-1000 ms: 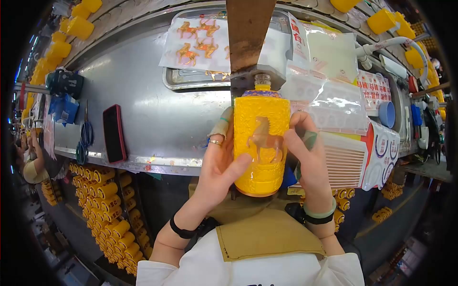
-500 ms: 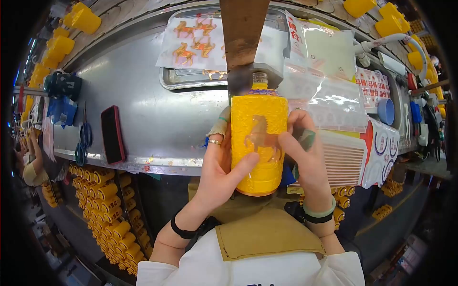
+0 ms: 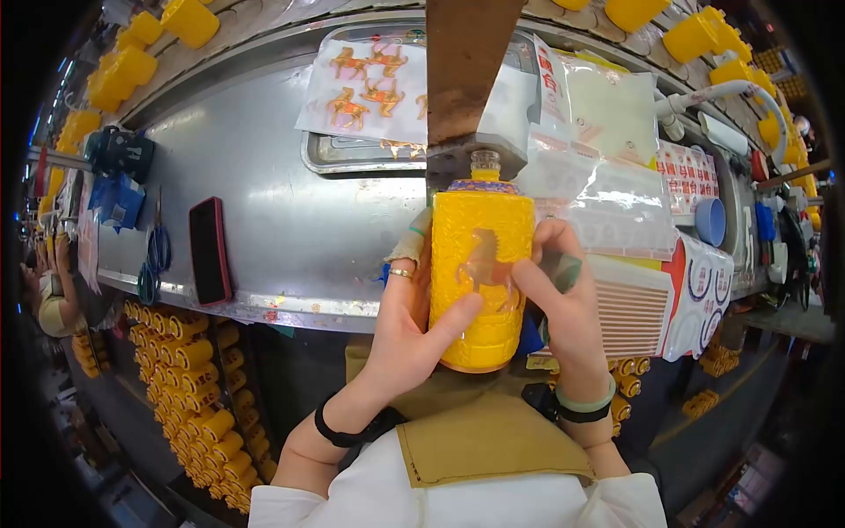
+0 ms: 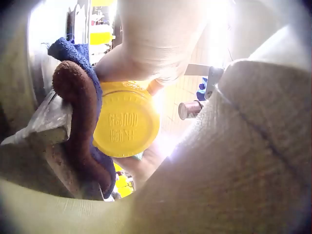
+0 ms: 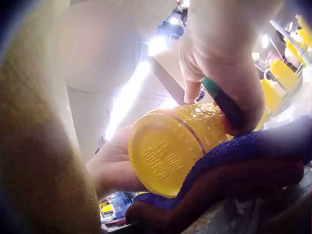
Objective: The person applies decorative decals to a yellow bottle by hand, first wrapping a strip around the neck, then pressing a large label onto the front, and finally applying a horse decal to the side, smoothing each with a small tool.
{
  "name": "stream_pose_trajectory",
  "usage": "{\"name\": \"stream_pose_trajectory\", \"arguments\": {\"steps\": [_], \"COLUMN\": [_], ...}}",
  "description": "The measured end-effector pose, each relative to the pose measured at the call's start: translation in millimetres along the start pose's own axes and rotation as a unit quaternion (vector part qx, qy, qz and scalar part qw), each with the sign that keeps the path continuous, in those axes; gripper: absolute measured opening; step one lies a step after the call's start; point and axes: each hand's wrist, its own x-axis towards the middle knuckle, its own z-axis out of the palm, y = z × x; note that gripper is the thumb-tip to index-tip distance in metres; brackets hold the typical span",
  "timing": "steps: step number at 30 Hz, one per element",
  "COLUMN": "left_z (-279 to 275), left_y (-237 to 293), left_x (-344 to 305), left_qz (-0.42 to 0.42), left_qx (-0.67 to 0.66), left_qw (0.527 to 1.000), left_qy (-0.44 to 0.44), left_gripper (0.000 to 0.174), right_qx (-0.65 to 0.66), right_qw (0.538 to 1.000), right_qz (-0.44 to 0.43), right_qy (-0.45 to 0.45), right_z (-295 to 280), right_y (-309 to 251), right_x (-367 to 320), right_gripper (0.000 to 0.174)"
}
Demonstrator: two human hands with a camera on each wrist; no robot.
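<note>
While aslant, embossed yellow bottle, horse decal

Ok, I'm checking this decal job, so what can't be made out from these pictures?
- Head view: the yellow bottle's mouth is hidden where the neck meets the brown post.
- Head view: the green piece is mostly covered by the right hand, so its shape is unclear.
- Head view: parts of the horse decal's edge lie under the thumbs of the right and left hand.
- Left wrist view: glare washes out everything above the bottle's base.
</note>
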Motion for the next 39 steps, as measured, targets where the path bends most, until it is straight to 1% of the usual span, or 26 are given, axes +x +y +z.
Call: {"name": "stream_pose_trajectory", "arguments": {"steps": [2,7,10,12,19,21,25,30,33,36,37,38,39], "left_z": [0.6,1.1,0.0,1.5,2.4,5.6,6.1,5.6,4.4,4.6,5.3,6.2,6.5], "left_y": [-0.1,-1.6,-2.6,-3.2,-2.8,-0.1,2.2,-3.1,-4.9,-3.1,-2.2,-1.2,-0.2], "left_x": [-0.3,-0.8,-0.9,-0.9,-0.9,-2.2,-2.7,-2.4,-1.9,-0.8,-0.8,-1.7,-2.6], "left_qz": [0.0,0.002,0.011,0.01,0.011,-0.021,-0.033,-0.009,0.004,0.01,0.012,0.0,-0.013], "left_qx": [0.003,0.0,-0.004,-0.024,-0.005,-0.012,-0.014,-0.018,-0.012,-0.01,-0.01,-0.006,-0.002], "left_qw": [1.0,1.0,1.0,1.0,1.0,0.999,0.999,0.999,1.0,1.0,1.0,1.0,1.0], "left_qy": [0.005,0.01,-0.006,0.002,0.008,0.027,0.027,0.025,0.021,0.015,0.015,0.02,0.024], "left_gripper": [0.083,0.083,0.082,0.082,0.08,0.08,0.08,0.079,0.078,0.079,0.079,0.078,0.077], "right_qx": [0.0,-0.001,-0.001,-0.002,-0.009,-0.005,0.013,0.01,0.026,0.017,-0.011,-0.039,-0.04], "right_qw": [1.0,1.0,1.0,1.0,1.0,1.0,1.0,1.0,1.0,1.0,1.0,0.999,0.999], "right_qz": [0.013,-0.003,-0.007,-0.008,-0.008,-0.008,-0.006,-0.004,-0.006,-0.011,0.002,0.017,0.017], "right_qy": [0.009,0.005,0.005,0.004,0.001,0.002,-0.002,0.006,-0.005,-0.019,-0.017,-0.015,-0.017], "right_z": [0.1,2.4,3.2,3.4,1.4,2.5,3.3,5.1,5.1,-0.8,-8.0,-14.2,-17.0], "right_y": [0.0,-1.1,-1.7,-1.5,-0.2,-0.9,-2.3,-4.2,-4.6,-4.2,-4.5,-5.5,-9.6], "right_x": [-0.1,0.3,0.9,1.2,1.1,0.7,0.2,0.2,0.8,0.6,1.0,1.3,3.8], "right_gripper": [0.029,0.03,0.03,0.031,0.03,0.03,0.029,0.028,0.029,0.026,0.025,0.025,0.025]}}
